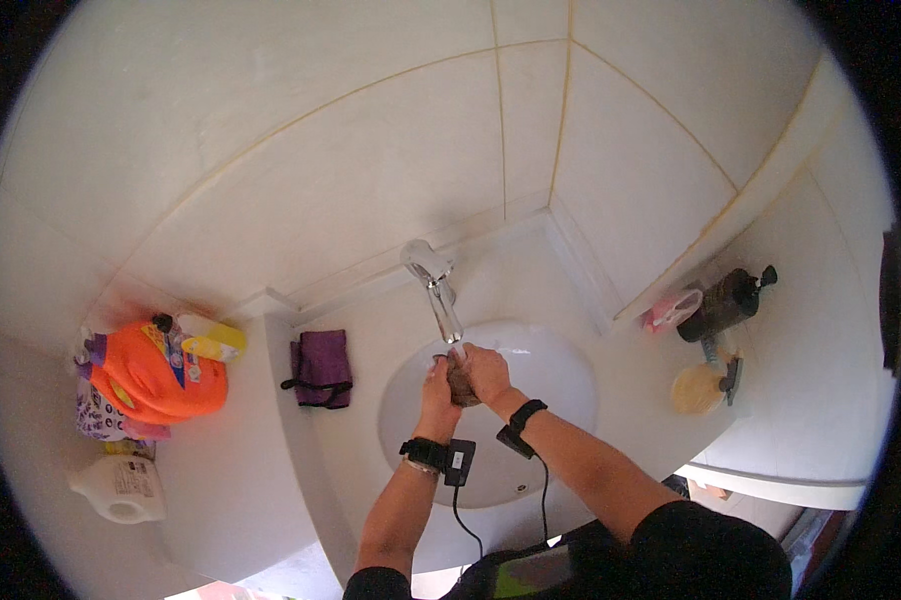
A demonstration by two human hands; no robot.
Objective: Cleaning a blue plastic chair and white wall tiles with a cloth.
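Note:
Over the white oval sink (pixel 561 400), both my hands are closed around a small brownish, rough-looking thing (pixel 460 385). My left hand (pixel 437 392) grips its left side and my right hand (pixel 488 373) its right side. Fingers cover most of it, so its kind cannot be made out. Directly above is the spout of a chrome tap (pixel 441 290), its end almost at my fingertips. A pale streak below the spout looks like water. Each wrist wears a black strap with a small dark box and a cable hanging toward my body.
A folded purple cloth (pixel 323 368) with black edging lies left of the sink. On the left ledge stand an orange detergent jug (pixel 161 375), a yellow-and-white bottle (pixel 211 337) and a white jug (pixel 121 488). At the right are a dark pump bottle (pixel 721 305) and a yellowish bottle (pixel 699 389).

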